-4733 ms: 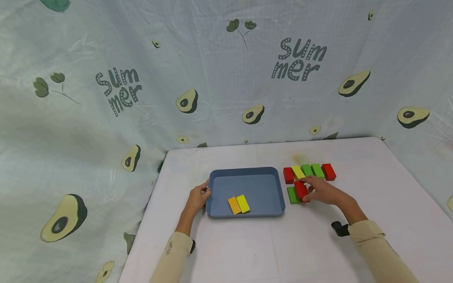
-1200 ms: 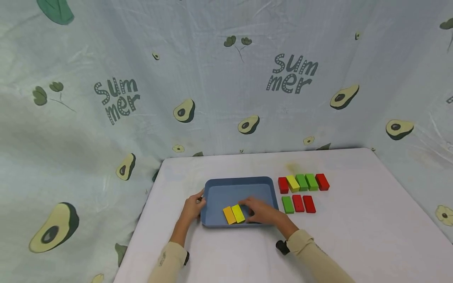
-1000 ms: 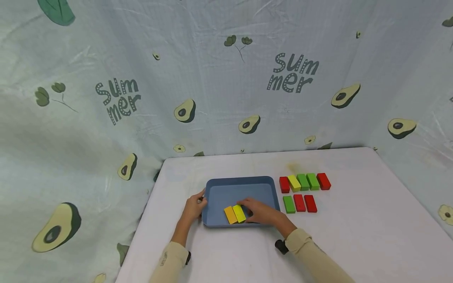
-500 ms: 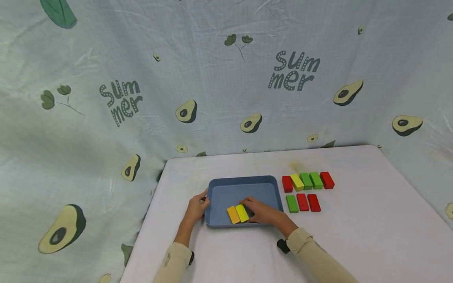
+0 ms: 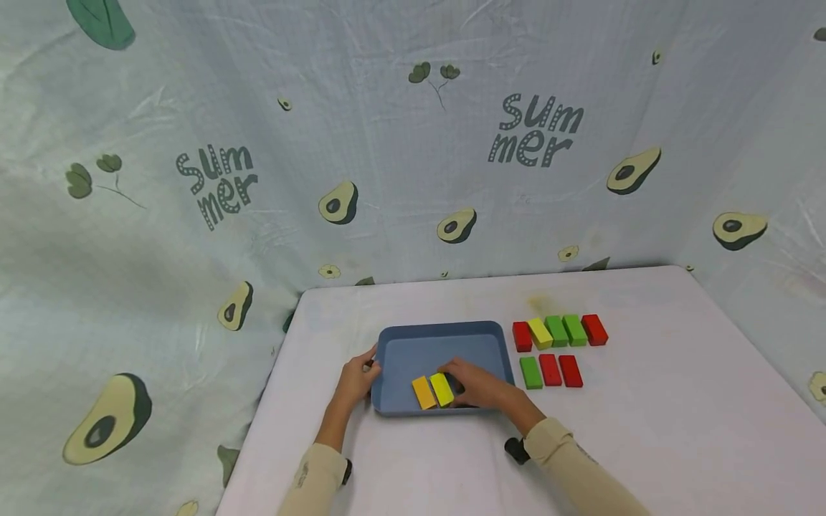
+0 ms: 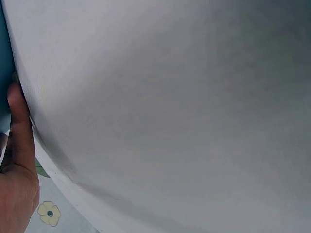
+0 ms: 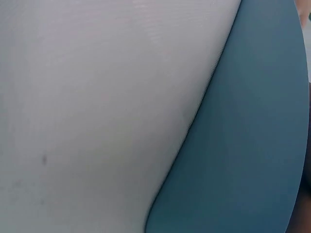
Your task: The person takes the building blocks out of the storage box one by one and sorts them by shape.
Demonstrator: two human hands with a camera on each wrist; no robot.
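Note:
A blue-grey tray (image 5: pixel 445 328) lies on the white table, with my left hand (image 5: pixel 353 378) holding its left edge. In the left wrist view, one finger of that hand (image 6: pixel 19 194) runs along the tray's outer wall (image 6: pixel 6 58). Inside the tray, near the front, are an orange block (image 5: pixel 424 393) and a yellow block (image 5: pixel 442 390), a narrow gap between them. My right hand (image 5: pixel 476 385) pinches the yellow block between thumb and fingers. The right wrist view shows mainly the tray's side (image 7: pixel 238 141); the pinched block is hidden there.
Right of the tray stands a back row of blocks: red (image 5: pixel 523 336), yellow (image 5: pixel 540 333), two green (image 5: pixel 565 330) and another red (image 5: pixel 594 330). In front of it lie a green block (image 5: pixel 531 373) and two red ones (image 5: pixel 560 370). A patterned cloth (image 5: pixel 400 158) hangs behind the table.
My right hand has left a red block in the front row at the right and moved left into the tray. The yellow block has since parted slightly from the orange one.

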